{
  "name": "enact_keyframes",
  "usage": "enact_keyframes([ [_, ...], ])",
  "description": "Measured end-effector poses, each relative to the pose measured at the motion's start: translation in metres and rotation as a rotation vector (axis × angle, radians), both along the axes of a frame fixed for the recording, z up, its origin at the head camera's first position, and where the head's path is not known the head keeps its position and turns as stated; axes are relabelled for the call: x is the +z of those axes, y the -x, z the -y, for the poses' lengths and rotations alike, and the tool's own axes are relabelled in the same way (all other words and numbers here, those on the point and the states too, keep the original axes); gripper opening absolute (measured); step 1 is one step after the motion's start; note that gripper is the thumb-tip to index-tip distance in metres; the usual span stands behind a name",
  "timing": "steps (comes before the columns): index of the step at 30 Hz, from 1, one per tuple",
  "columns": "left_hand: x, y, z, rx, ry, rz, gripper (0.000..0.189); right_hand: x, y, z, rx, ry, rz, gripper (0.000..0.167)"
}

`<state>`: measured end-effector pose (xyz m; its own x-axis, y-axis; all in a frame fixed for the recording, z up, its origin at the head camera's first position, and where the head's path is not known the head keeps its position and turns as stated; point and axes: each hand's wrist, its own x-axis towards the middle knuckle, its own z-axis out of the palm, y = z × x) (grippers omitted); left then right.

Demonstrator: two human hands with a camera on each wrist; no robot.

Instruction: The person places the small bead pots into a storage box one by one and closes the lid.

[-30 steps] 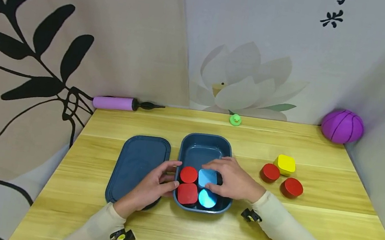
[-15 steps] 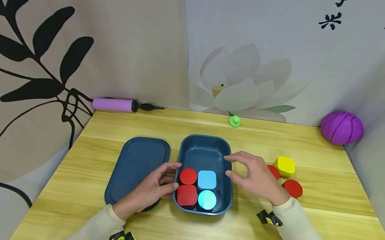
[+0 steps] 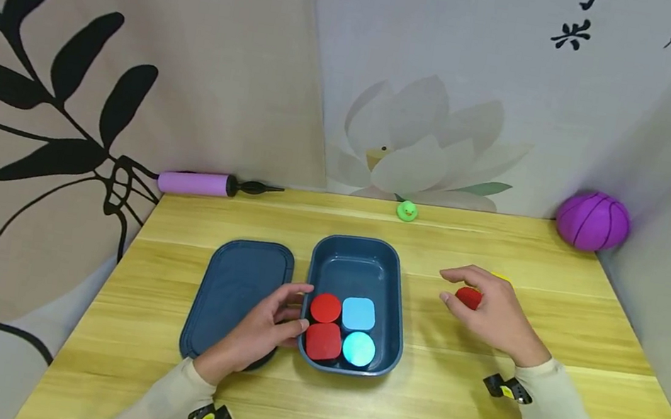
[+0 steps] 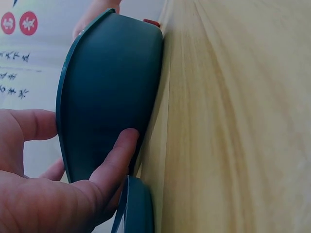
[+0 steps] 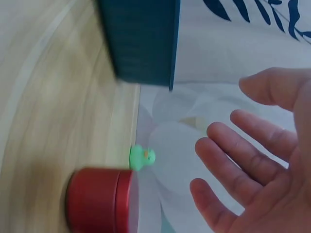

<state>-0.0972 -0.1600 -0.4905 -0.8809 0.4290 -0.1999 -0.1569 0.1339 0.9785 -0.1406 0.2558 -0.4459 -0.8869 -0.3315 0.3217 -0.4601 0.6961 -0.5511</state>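
Note:
A dark blue box (image 3: 359, 270) stands on the table. In its near half sit a round red tin (image 3: 326, 308), a square red one (image 3: 323, 342), a square light-blue one (image 3: 358, 314) and a round light-blue one (image 3: 359, 349). Against the box's left wall rest the fingertips and thumb of my left hand (image 3: 263, 324), with the fingers (image 4: 116, 155) fairly straight. To the right, my right hand (image 3: 497, 318) hovers above a round red tin (image 3: 468, 298), fingers apart and holding nothing. That hand covers most of a yellow tin (image 3: 501, 277).
Left of the box lies its dark blue lid (image 3: 240, 289), partly under my left hand. Along the back edge are a purple pump (image 3: 194, 183), a green duck (image 3: 407, 210) and a purple ball (image 3: 593, 221). A printed cloth hangs behind the table.
My right hand has left the square light-blue tin in the box and moved right, over the loose tins. The left hand stays at the box wall.

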Motion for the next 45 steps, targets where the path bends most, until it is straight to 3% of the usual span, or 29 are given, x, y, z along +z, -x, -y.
enact_keyframes([
  [14,0.002,0.0,-0.001,0.002,-0.012,0.009,0.064,-0.011,-0.02,-0.066,-0.176,-0.036,0.03,0.041],
  [20,-0.002,-0.001,-0.002,0.009,-0.006,0.012,0.063,-0.018,-0.032,-0.091,-0.232,-0.045,0.089,0.045],
  [34,0.0,-0.001,-0.001,-0.002,0.004,0.017,0.063,-0.032,-0.036,-0.103,-0.181,-0.137,0.307,0.062],
  [45,-0.001,0.0,0.0,-0.002,-0.013,0.021,0.064,-0.031,-0.037,-0.098,-0.14,-0.127,0.319,0.065],
])
